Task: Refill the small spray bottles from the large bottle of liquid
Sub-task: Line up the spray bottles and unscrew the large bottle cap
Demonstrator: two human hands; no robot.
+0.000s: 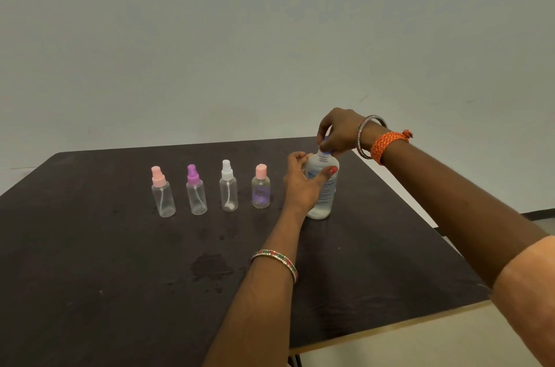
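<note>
The large clear bottle [326, 195] stands upright on the dark table [120, 276], right of the row. My left hand [301, 183] grips its body, thumb across the label. My right hand [338, 132] pinches the blue cap [326, 150] at the bottle's neck from above. Several small bottles stand in a row to the left: one with a pink sprayer [163, 194], one with a purple sprayer [196, 192], one with a white sprayer [228, 188], and one with a pink flat cap [260, 188] holding a purple tint.
Wet patches [210, 266] mark the table in front of me. The table's right edge [420, 210] runs close behind the large bottle, and its near edge [390, 327] slants at lower right. A plain wall [270, 36] stands behind.
</note>
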